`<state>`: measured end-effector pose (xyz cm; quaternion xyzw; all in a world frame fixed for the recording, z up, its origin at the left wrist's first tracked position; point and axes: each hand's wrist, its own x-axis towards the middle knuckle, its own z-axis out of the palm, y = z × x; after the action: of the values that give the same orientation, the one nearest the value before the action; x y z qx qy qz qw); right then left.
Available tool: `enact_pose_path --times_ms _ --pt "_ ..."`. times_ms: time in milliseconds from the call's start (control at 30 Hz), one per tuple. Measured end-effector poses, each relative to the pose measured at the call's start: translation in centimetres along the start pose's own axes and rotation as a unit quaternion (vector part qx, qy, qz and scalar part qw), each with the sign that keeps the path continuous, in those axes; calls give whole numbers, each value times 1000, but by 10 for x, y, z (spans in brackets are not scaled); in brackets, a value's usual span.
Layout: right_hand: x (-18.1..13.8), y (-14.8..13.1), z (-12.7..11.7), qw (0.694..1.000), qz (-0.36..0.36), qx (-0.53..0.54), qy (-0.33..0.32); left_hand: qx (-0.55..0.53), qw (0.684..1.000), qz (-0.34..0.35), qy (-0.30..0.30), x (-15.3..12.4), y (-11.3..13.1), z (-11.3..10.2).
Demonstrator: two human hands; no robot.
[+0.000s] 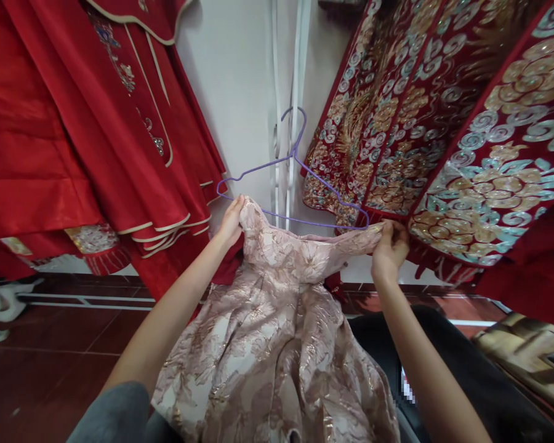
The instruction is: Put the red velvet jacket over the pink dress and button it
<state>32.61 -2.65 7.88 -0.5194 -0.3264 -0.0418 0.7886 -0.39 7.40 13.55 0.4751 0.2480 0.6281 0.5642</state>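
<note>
A pale pink brocade dress [286, 326] with a shiny floral pattern hangs down in front of me. My left hand [232, 221] is closed on its upper left corner, thumb on top. At the other side, my right hand [391, 249] pinches the upper right end of the neckline, which is stretched between both hands. Just above the neckline is a thin purple hanger [295, 154], its hook up by a white upright rail. The hanger's bottom bar runs along the dress's top edge; I cannot tell whether it is attached to the dress.
Red garments [157, 154] with cream piping hang at the left. Dark red embroidered garments [397, 123] hang at the right. White shoes [4, 301] lie at the far left by a low white bar [106, 301]. A black item [425, 344] sits lower right, beside a patterned gold-brown object [526, 351].
</note>
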Motion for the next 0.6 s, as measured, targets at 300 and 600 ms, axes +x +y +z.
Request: enact_pose_path --times_ms 300,600 --pt "8 -11 8 999 -29 0 -26 8 1000 7 -1 2 -2 -3" --pt "38 -77 47 932 -266 -115 -217 6 999 -38 -1 -18 -19 13"
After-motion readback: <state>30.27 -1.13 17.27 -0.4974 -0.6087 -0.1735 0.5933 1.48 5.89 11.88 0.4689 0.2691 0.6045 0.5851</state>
